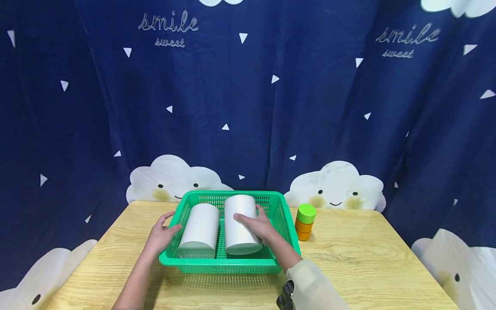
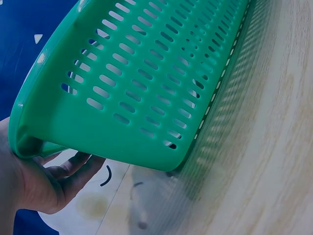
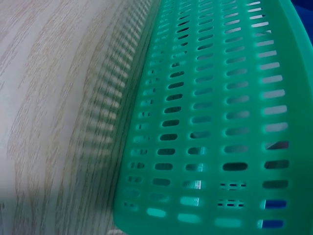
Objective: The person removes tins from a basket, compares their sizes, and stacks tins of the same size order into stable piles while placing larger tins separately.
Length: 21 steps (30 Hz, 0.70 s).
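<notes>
A green plastic basket (image 1: 228,261) with slotted walls stands on the wooden table. Two smooth white cylinders lie side by side in it: the left cylinder (image 1: 200,228) and the right cylinder (image 1: 239,228). My right hand (image 1: 260,224) reaches over the basket's right side and grips the right cylinder, thumb on top and fingers at its far right side. At the basket's left rim, my left hand (image 1: 160,234) holds on with the thumb over the edge. In the left wrist view, the left hand's fingers (image 2: 80,171) curl below the rim. The right wrist view shows only the basket wall (image 3: 215,117) and table.
Just right of the basket stands an orange jar (image 1: 304,226) with a bright green lid (image 1: 306,213). The pale wooden table (image 1: 360,262) extends to the right. Behind it hangs a dark blue curtain (image 1: 232,86) with clouds and white triangles.
</notes>
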### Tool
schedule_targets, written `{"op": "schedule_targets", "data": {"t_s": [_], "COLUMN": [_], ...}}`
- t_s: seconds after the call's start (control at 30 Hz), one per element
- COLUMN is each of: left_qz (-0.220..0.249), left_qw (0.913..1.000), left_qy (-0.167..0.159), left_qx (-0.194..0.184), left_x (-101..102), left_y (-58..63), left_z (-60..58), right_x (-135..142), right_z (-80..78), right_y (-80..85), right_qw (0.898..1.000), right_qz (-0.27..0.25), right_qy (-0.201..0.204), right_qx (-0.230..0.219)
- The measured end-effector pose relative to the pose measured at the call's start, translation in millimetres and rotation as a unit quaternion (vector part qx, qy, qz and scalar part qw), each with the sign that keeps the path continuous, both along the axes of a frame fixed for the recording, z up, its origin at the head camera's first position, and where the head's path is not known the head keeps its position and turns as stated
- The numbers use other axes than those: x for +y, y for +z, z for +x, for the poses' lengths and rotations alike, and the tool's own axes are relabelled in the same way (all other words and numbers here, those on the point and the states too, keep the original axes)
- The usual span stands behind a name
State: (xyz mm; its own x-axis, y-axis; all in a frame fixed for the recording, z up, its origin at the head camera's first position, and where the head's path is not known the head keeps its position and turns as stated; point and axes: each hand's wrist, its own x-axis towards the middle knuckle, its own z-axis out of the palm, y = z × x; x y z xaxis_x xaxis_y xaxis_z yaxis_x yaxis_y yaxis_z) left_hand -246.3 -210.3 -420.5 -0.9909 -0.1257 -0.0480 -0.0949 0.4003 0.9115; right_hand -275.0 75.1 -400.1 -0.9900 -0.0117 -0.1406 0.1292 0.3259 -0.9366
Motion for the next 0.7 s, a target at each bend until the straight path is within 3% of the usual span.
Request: {"op": "schedule_targets", "data": {"t_s": [0.7], "left_qz": [-0.005], "left_qw": [1.0000], "left_qy": [0.003], "left_qx": [-0.003], "left_x": [0], "left_y": [-0.4], "left_z": [-1.0], "right_x": [15], "right_z": [6.0], "right_y": [15.7], "right_qw": [0.999], "right_qz": [-0.029], "right_qy": [0.019], "right_qx": [-0.001]}}
